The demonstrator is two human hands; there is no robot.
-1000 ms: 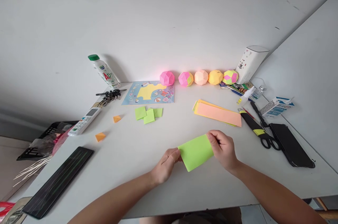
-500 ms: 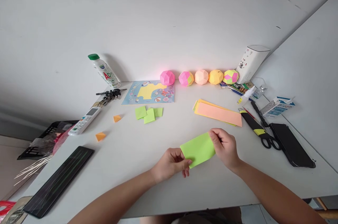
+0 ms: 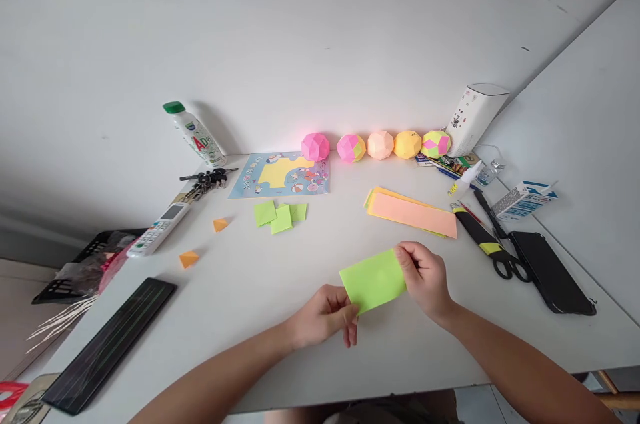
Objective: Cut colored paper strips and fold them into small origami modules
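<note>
A light green sheet of paper (image 3: 376, 283) is stretched between my two hands above the near part of the table. My left hand (image 3: 327, 317) pinches its lower left corner, thumb on top and fingers behind. On the other side, my right hand (image 3: 424, 277) grips the right edge between thumb and fingers. Small green folded paper squares (image 3: 281, 218) lie overlapping beyond my left hand. To their left are two orange folded paper pieces (image 3: 189, 259). A stack of long paper strips (image 3: 413, 214), peach on top, lies beyond my right hand.
Several faceted paper balls (image 3: 381, 145) line the wall beside a blue card (image 3: 245, 187). On the right are scissors (image 3: 510, 267), a phone (image 3: 553, 274), a small carton (image 3: 525, 201) and a white box (image 3: 477, 119). A bottle (image 3: 199, 139), keys, remote (image 3: 160, 229) and black slab (image 3: 110, 347) stand left.
Both hands keep their hold on the green paper. My left thumb has shifted slightly left at the corner, and the whole view has moved a little.
</note>
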